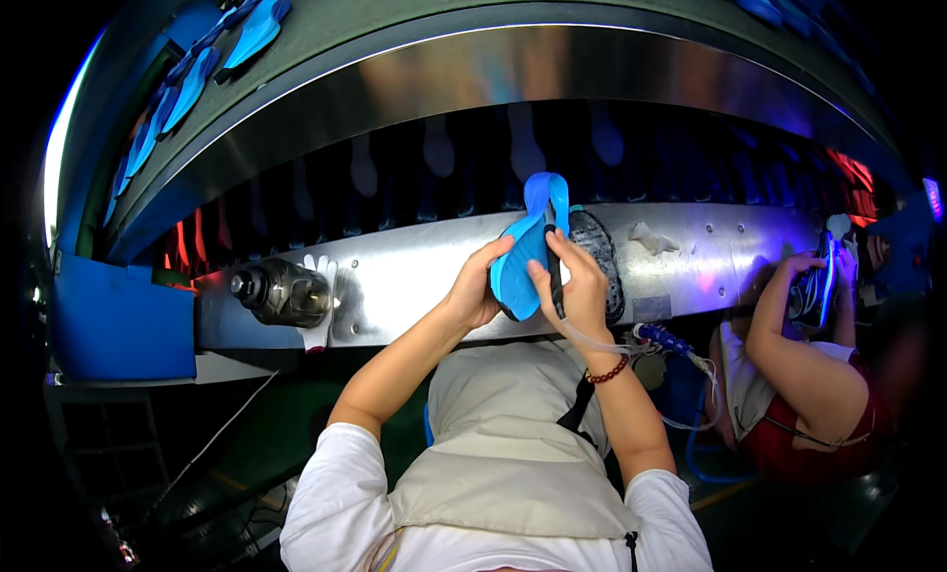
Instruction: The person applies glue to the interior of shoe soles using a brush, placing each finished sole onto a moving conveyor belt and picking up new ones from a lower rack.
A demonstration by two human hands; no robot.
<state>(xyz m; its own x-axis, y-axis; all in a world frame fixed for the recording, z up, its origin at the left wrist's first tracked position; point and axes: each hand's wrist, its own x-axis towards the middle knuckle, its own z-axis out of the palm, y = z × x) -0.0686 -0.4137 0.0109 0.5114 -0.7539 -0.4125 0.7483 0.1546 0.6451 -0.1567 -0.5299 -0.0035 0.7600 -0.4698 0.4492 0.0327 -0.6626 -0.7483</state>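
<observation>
In front of me, a bright blue shoe sole (518, 266) is held up over the metal bench, its far end curled over into a loop. My left hand (480, 282) grips its left edge, fingers closed. My right hand (582, 294) is closed round a slim black pen-shaped tool (555, 281), with its thumb against the sole's right side. Clear thin tubing (607, 343) runs beside this hand; where it joins the tool is hidden. Just behind the right hand lies a dark, worn oval pad (604, 245), partly covered by it.
A smoky container with a black cap (296, 292) lies on a white glove (318, 337) on the bench (414, 261). Crumpled scrap (653, 239) lies to the right. Soles (439, 148) line the dark space behind; blue soles (258, 28) sit above. A co-worker (819, 375) works at right.
</observation>
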